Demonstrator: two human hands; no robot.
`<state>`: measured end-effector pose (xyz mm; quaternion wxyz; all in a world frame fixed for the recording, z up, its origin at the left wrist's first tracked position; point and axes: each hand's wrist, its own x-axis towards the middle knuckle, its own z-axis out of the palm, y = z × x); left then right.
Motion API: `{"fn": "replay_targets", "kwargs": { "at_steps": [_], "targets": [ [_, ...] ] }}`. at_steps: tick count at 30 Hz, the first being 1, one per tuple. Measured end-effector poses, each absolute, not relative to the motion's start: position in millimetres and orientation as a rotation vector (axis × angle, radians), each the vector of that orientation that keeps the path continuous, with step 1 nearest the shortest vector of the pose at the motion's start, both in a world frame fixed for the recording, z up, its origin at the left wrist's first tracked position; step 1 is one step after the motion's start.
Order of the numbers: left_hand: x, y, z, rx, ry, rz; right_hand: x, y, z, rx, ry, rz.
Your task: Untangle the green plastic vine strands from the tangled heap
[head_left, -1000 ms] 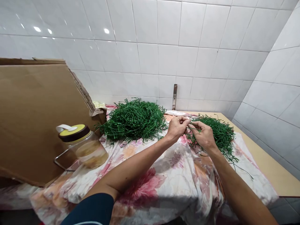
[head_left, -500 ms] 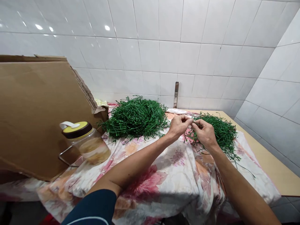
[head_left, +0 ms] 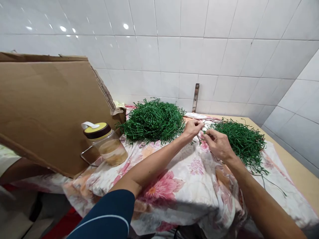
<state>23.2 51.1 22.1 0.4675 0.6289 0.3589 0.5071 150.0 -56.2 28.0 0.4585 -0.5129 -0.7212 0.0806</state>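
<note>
Two heaps of thin green stems lie on a floral cloth (head_left: 164, 187): a larger left heap (head_left: 156, 121) and a right heap (head_left: 240, 141). Between them, my left hand (head_left: 193, 128) is pinched around a thin green stem (head_left: 199, 137), whose ends show near the fingertips. Close beside it, my right hand (head_left: 218, 142) has thumb and fingertips pressed together in front of the right heap. Whatever is between those right fingertips is too small to make out.
A big cardboard sheet (head_left: 50, 109) stands at the left. In front of it is a clear jar (head_left: 111, 146) with a yellow and brown lid. A metal bracket (head_left: 195, 98) is on the tiled wall. Part of a person's arm (head_left: 25, 170) shows at the far left.
The view has turned left, so the scene sits further right. My hands, which were touching at the fingertips, are now slightly apart. A person's arm has come into view behind the cardboard.
</note>
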Motion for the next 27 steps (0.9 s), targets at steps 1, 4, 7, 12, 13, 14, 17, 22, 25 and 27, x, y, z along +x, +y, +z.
{"fn": "replay_targets", "kwargs": {
  "at_steps": [1,4,7,12,13,14,17,22,25,27],
  "targets": [
    [21.0,52.4,22.8,1.532,0.823,1.193,153.2,-56.6,30.3,-1.283,-1.731,0.177],
    [18.0,51.3,26.1,1.489,0.727,1.092,175.0,-57.1,38.8,-1.357,-1.54,0.066],
    [18.0,46.4,30.5,1.489,0.707,1.033,204.9,-55.0,44.5,-1.451,-1.346,-0.148],
    [17.6,38.7,39.1,1.484,0.691,0.993,233.7,-48.1,44.4,-1.487,-1.356,-0.3],
    [17.8,37.3,40.6,1.491,0.686,0.989,233.7,-48.3,44.8,-1.477,-1.383,-0.341],
    [18.1,35.7,42.0,1.504,0.678,0.981,231.7,-49.2,45.7,-1.46,-1.395,-0.381],
    [19.9,29.5,45.8,1.565,0.643,0.947,216.1,-54.7,48.7,-1.357,-1.384,-0.262],
    [23.1,17.0,52.6,1.623,0.559,0.923,185.7,-53.7,42.7,-1.039,-1.517,0.546],
    [23.2,12.7,55.7,1.617,0.568,0.924,182.2,-47.6,36.2,-1.001,-1.486,0.735],
    [22.6,11.9,56.7,1.604,0.57,0.919,185.3,-45.9,35.0,-1.006,-1.451,0.804]
  ]
}}
